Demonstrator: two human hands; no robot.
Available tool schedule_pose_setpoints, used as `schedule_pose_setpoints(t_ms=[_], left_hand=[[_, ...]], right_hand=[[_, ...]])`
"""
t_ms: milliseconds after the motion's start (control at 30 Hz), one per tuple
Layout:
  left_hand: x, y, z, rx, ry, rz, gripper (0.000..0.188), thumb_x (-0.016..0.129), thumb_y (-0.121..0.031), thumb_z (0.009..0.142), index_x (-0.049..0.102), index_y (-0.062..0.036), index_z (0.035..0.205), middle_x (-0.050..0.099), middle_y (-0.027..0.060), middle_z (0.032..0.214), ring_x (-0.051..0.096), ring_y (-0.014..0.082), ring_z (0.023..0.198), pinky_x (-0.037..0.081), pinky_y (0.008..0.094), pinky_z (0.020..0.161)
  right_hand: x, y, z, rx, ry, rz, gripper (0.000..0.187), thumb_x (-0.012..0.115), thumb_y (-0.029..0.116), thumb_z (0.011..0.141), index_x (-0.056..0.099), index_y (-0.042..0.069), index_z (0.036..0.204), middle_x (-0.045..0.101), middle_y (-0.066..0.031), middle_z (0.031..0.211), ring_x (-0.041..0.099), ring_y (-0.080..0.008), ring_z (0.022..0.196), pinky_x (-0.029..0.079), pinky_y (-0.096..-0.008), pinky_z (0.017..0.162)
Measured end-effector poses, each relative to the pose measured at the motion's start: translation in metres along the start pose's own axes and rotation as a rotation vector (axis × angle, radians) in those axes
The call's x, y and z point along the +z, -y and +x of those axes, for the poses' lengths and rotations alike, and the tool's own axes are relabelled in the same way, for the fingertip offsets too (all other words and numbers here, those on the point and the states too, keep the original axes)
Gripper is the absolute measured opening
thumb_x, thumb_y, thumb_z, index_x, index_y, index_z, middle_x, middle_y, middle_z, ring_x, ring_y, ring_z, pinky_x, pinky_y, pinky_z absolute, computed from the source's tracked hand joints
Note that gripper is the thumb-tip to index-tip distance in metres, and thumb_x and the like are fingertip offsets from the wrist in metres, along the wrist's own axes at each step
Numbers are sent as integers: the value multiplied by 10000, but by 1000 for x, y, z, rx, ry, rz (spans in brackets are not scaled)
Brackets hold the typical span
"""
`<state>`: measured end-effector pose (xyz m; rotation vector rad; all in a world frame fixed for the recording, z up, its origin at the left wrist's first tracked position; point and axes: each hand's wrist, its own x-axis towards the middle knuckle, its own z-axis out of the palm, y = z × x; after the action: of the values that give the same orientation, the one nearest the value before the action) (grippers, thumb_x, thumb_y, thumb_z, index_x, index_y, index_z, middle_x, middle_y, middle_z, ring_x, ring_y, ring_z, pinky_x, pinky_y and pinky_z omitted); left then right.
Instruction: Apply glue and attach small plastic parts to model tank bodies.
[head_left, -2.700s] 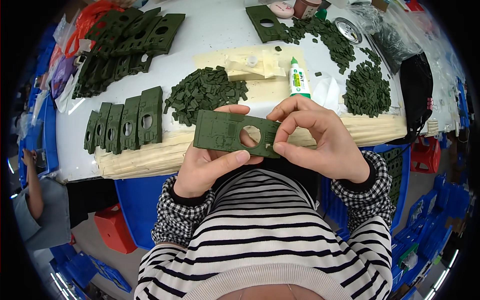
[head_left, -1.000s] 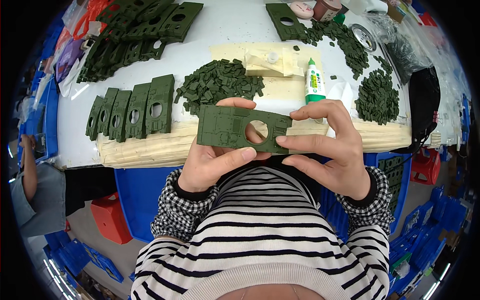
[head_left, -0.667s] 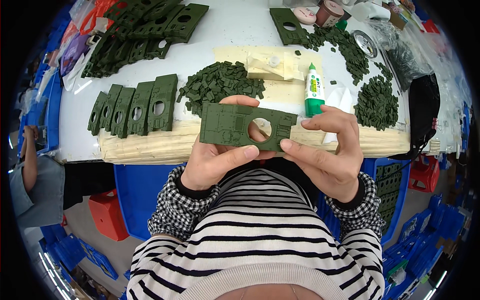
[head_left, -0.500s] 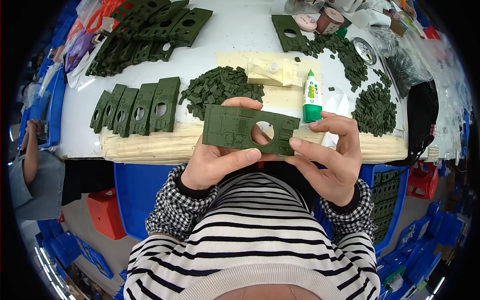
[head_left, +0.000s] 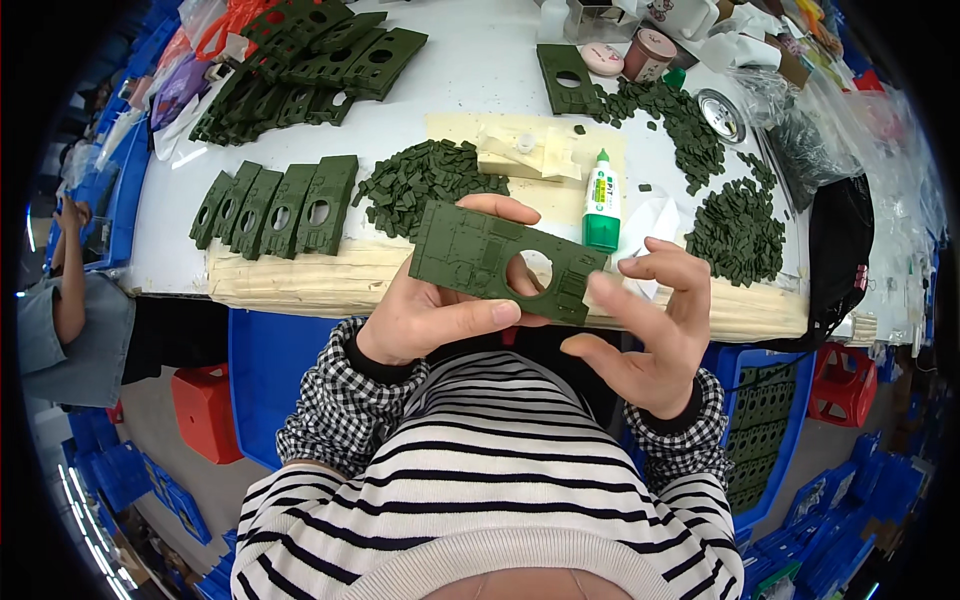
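Note:
A dark green moulded plastic vehicle hull plate [head_left: 465, 248] with a round hole lies in my left hand [head_left: 405, 318], thumb across its front edge and fingers behind it. It tilts down toward its right end. My right hand [head_left: 655, 345] is beside that end, its fingers apart and its thumb clear of the plate. The index finger is blurred; whether it touches the plate's edge I cannot tell. Beyond the plate is a heap of small dark green pieces [head_left: 425, 188]. A white and green glue bottle [head_left: 602, 205] stands to its right.
Several similar plates [head_left: 318, 205] lean in a row at left; more are stacked [head_left: 350, 65] behind. Another heap of small pieces [head_left: 738, 232] lies at right. A tape-covered block [head_left: 515, 152] sits mid-table. Blue bins flank my lap, near a red stool [head_left: 205, 415].
My right thumb and index finger have come away from the plate's right end, spreading apart. The plate has tipped, its right end lower. The whole view has shifted slightly.

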<state>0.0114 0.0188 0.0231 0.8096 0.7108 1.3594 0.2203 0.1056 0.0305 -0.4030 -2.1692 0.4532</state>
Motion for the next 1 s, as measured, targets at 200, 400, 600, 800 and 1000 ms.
schedule_pose_setpoints(t_ms=[200, 400, 600, 800, 1000], left_hand=[[3, 1, 5, -74, 55, 65, 676, 662, -28, 808, 309, -20, 1384, 609, 90, 949, 623, 172, 930, 562, 346, 846], [15, 5, 3, -50, -66, -16, 688, 632, -110, 846, 254, -15, 1413, 588, 113, 1045, 597, 220, 1053, 547, 388, 910], [36, 16, -13, 3, -356, 31, 608, 519, -123, 968, 181, -32, 1466, 463, 163, 1320, 546, 241, 1170, 525, 355, 924], [42, 2, -22, 130, -475, 118, 591, 577, -121, 951, 264, 27, 1430, 507, 123, 1241, 552, 165, 1089, 508, 297, 888], [30, -9, -26, 112, -469, 372, 615, 673, -129, 894, 350, 32, 1392, 534, 74, 1190, 539, 107, 1062, 474, 244, 893]], right_hand=[[-4, -1, 0, 164, 74, 201, 731, 867, 253, 614, 580, -10, 1233, 581, -146, 1079, 555, -285, 972, 454, -371, 854], [2, 1, -6, 152, -29, 123, 594, 861, 161, 603, 616, 7, 1121, 622, -123, 1024, 580, -288, 952, 455, -410, 882], [25, 2, -11, 83, -188, -153, 604, 870, 192, 610, 607, 39, 1131, 588, -93, 1046, 557, -264, 966, 459, -420, 873], [49, 9, -6, -26, -118, -75, 587, 846, 256, 656, 611, 30, 1144, 584, -86, 1075, 557, -263, 994, 467, -405, 866], [55, 18, -1, -111, 58, 34, 616, 843, 179, 635, 604, -16, 1168, 563, -147, 1232, 550, -330, 1094, 467, -423, 913]])
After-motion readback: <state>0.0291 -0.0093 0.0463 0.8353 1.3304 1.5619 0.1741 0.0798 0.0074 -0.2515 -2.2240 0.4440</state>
